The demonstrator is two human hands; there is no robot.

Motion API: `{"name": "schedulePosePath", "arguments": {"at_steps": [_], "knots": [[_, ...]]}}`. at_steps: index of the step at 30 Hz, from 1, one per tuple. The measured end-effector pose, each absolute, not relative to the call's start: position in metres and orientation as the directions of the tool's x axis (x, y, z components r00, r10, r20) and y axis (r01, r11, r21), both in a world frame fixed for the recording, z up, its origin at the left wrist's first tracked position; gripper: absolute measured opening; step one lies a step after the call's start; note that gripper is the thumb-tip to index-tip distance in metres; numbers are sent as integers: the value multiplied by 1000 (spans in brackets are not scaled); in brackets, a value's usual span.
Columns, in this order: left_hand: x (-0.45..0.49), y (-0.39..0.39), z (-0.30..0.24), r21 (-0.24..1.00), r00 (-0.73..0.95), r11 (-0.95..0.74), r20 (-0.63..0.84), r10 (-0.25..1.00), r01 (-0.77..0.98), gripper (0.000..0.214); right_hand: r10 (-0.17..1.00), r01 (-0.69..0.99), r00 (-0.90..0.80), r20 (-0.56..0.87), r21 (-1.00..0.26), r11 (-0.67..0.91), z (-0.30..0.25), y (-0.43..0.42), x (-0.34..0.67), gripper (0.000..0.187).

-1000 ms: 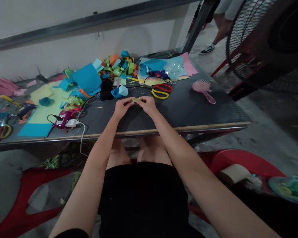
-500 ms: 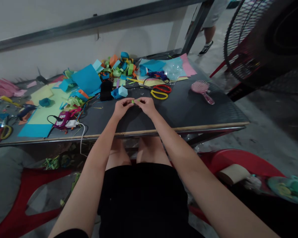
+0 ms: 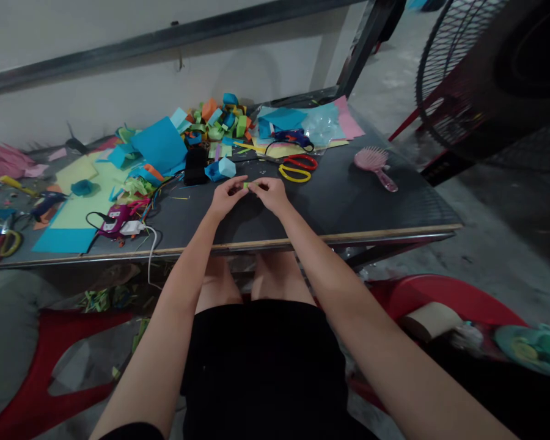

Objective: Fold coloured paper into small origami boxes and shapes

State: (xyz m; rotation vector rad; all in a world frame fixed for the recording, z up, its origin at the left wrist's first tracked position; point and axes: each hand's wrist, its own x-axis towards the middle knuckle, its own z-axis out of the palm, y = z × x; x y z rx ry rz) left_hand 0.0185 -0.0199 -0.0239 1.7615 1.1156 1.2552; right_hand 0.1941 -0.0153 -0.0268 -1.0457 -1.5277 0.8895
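A small light-green paper piece (image 3: 246,185) is pinched between my two hands, just above the dark table top (image 3: 330,201). My left hand (image 3: 228,197) closes on its left side with thumb and fingers. On the other side my right hand (image 3: 270,194) grips it with the fingertips. Fingers cover most of the piece, so its exact shape is hidden. Just beyond my hands lie a blue folded paper piece (image 3: 215,171), a black phone-like object (image 3: 195,167) and scissors with red and yellow handles (image 3: 295,173).
A pile of folded coloured paper (image 3: 217,122) lies at the back, beside blue sheets (image 3: 160,145) and a glue gun (image 3: 293,139). A pink hairbrush (image 3: 372,161) lies to the right, a purple power strip (image 3: 115,220) to the left. A large fan (image 3: 467,79) stands at the right.
The green piece has shifted slightly between my fingertips, and my left index finger has lifted a little. The person walking in the background has left the view.
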Motion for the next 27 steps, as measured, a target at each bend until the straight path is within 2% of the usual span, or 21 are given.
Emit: {"name": "schedulePosePath", "arguments": {"at_steps": [8,15,22,27], "knots": [[18,-18,-26,870,130,-397,375,918,293,19,927,189,-116,357,-908,374,-28,-15,197,29],[18,-17,-28,877,132,-407,386,913,254,20,914,151,-140,382,-904,401,-27,-15,197,26],[18,-16,-29,918,114,-341,324,939,203,32,921,220,-117,371,-895,388,-24,-18,196,28],[18,-17,-28,906,121,-347,327,937,243,20,922,280,-105,373,-878,387,-23,-20,196,23]]}}
